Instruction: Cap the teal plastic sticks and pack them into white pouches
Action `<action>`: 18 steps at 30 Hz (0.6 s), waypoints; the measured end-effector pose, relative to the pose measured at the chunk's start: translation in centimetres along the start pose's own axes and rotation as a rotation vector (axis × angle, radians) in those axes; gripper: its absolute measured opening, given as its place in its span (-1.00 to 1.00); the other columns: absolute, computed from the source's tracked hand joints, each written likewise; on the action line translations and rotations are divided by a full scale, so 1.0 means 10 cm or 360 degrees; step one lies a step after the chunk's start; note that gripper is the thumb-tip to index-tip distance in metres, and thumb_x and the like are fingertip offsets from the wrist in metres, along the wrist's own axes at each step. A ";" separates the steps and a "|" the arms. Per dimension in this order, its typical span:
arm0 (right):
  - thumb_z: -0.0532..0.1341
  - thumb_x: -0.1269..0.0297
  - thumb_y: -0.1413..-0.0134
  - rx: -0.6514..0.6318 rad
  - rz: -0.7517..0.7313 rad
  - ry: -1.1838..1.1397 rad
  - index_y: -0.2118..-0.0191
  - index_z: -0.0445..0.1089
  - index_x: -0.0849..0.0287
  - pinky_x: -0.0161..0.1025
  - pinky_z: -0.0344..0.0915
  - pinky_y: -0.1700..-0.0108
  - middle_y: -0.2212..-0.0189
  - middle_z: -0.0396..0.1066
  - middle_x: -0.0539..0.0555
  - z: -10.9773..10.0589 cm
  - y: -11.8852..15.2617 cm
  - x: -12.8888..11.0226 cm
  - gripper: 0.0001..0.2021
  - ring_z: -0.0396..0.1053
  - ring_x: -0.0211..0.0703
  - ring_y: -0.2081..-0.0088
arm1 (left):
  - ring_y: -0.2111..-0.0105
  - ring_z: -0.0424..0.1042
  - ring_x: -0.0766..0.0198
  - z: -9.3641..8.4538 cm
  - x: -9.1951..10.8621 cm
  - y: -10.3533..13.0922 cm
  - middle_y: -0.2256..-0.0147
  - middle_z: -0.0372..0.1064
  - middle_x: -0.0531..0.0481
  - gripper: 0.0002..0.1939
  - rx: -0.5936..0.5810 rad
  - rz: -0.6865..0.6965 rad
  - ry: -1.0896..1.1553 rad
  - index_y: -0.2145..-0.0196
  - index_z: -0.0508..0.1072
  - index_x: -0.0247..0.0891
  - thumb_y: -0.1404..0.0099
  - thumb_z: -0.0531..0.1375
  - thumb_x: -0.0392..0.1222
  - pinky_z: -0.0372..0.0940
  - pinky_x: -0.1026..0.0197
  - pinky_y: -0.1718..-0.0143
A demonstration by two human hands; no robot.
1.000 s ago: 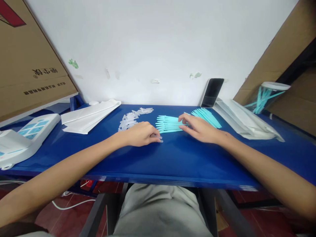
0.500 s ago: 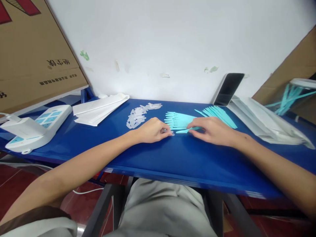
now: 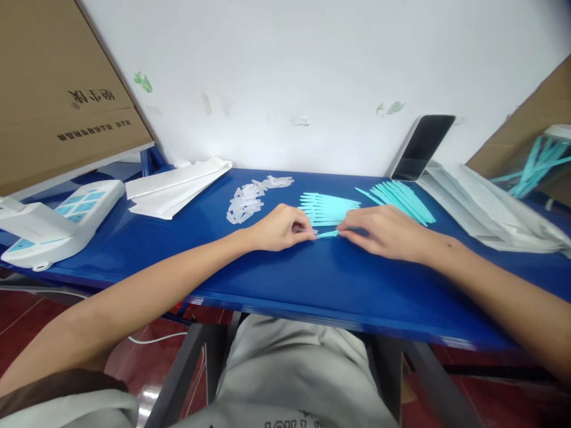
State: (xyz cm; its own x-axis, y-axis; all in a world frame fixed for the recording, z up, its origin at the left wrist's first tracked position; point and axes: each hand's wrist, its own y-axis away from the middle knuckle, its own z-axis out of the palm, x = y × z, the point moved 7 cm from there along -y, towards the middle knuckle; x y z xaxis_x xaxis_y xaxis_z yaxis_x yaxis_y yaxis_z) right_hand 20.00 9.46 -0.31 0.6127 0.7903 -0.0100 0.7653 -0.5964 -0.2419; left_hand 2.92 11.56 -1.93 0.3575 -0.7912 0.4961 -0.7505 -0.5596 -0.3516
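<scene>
My left hand (image 3: 288, 229) is closed in a pinch on a small clear plastic cap (image 3: 314, 232). Between the thumb and fingers of my right hand (image 3: 379, 230) is a slim turquoise stick (image 3: 329, 234), shaped like an eyebrow razor. Its tip points left and meets the cap at my left fingertips; whether it is inside the cap I cannot tell. Just behind the hands lies a fanned row of turquoise sticks (image 3: 328, 208). Another group of turquoise sticks (image 3: 401, 201) lies beyond my right hand. A loose heap of clear caps (image 3: 245, 202) spreads behind my left wrist.
Everything lies on a blue table (image 3: 276, 276) against a white wall. A phone (image 3: 422, 147) leans there. White bags (image 3: 473, 208) lie right, near a clear container of turquoise sticks (image 3: 535, 163). Folded white packaging (image 3: 178, 187), a power strip (image 3: 96, 202) and a cardboard box (image 3: 57, 71) are left.
My hands have come closer together, bringing the turquoise stick's tip to the clear cap at my left fingertips. The view has tilted down slightly.
</scene>
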 end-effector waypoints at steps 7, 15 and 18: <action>0.10 0.30 -0.38 0.0000 0.0032 0.0053 0.25 0.50 0.09 -0.19 0.06 0.39 0.34 0.57 0.04 0.06 0.03 -0.03 -0.77 0.46 -0.12 0.39 | 0.45 0.36 0.31 0.02 0.00 -0.01 0.42 0.48 -0.04 -0.77 0.0053 -0.0007 -0.0016 0.38 0.61 -0.30 -0.40 0.27 -0.14 0.21 0.26 0.37; 0.08 0.26 -0.39 0.0062 0.0065 0.0093 0.31 0.47 0.10 -0.18 0.01 0.42 0.40 0.53 0.05 0.13 0.04 -0.06 -0.73 0.36 -0.16 0.46 | 0.46 0.38 0.30 0.01 -0.01 -0.02 0.43 0.48 -0.03 -0.78 0.0068 0.0022 -0.0027 0.42 0.58 -0.29 -0.38 0.27 -0.19 0.23 0.26 0.37; 0.06 0.25 -0.40 0.0092 0.0038 0.0103 0.32 0.47 0.11 -0.19 0.00 0.44 0.41 0.53 0.05 0.13 0.01 -0.13 -0.71 0.34 -0.18 0.48 | 0.46 0.38 0.30 0.02 0.00 -0.01 0.45 0.46 -0.02 -0.78 0.0087 0.0048 -0.0045 0.43 0.57 -0.29 -0.38 0.24 -0.23 0.24 0.25 0.36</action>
State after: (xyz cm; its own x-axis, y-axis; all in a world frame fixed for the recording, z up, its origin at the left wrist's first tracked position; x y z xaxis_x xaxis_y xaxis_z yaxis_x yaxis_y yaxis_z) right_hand 19.04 8.59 -1.56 0.6434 0.7641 0.0459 0.7389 -0.6043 -0.2980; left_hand 3.13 11.55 -2.02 0.3514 -0.8140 0.4625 -0.7300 -0.5475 -0.4090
